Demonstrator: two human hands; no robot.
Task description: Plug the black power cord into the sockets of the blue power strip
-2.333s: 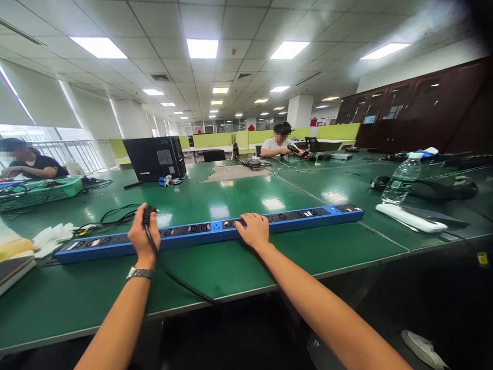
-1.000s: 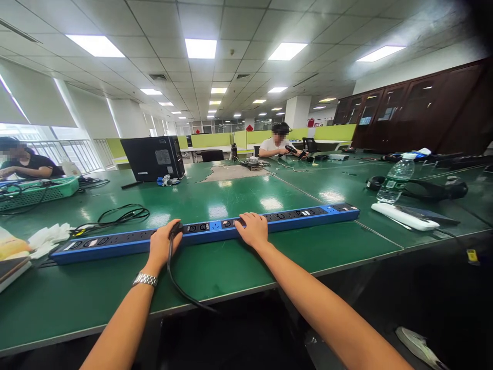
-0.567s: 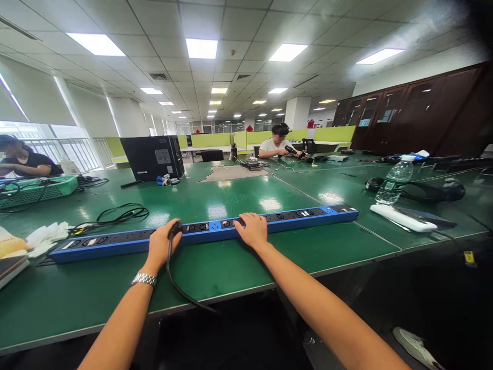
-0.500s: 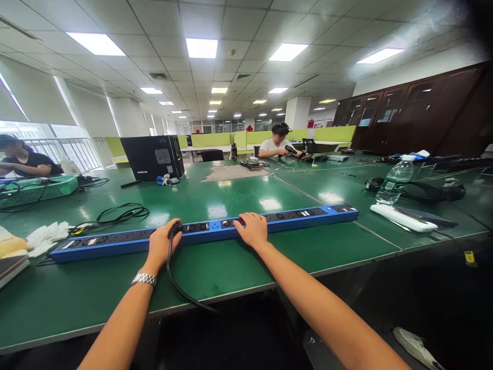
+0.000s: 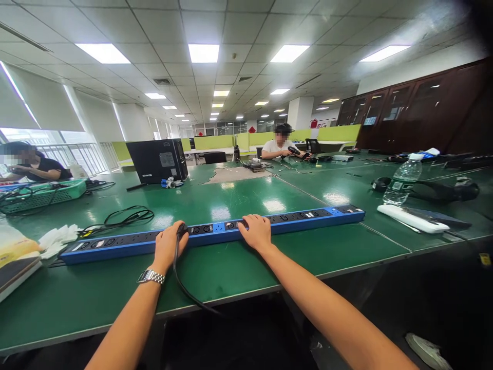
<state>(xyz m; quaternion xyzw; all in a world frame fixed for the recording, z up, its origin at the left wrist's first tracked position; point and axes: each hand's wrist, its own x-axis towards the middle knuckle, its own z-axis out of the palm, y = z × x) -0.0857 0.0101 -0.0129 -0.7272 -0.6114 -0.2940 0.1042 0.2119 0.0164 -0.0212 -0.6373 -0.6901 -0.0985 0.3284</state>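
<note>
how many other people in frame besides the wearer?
2. A person in a black top sits far left, behind the green basket; a person in a white top sits at the far end of the green table, centre. Partitions could hide more.

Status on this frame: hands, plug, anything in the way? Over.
Left hand gripping plug at the strip. Right hand flat on strip. Coiled cable behind, apart from both hands.

Plug [image 5: 181, 226] largely beneath left fingers [image 5: 170, 237]
</note>
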